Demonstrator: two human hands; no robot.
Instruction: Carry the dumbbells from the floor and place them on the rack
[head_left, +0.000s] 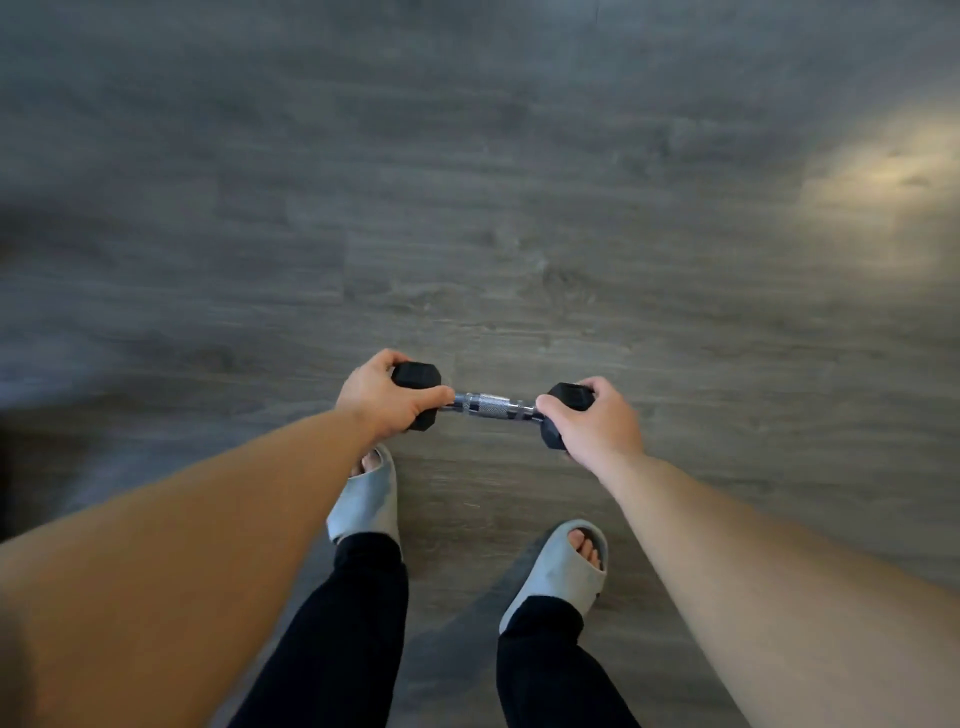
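Black rubber hex-ended dumbbell with a chrome handle (493, 405) is hanging above the grey wood-grain floor (467, 208), left hand (382, 397) and right hand (597, 421) clenching its ends; probably carrying now, next finding the unseen rack.

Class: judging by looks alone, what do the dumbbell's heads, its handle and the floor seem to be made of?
Dumbbell heads: matte black, faceted, probably rubber-coated. Handle: bright, shiny metal, likely chromed steel, with a cross-hatched grip texture. Floor: grey planks with wood grain, wood or wood-look vinyl; the picture cannot settle which.
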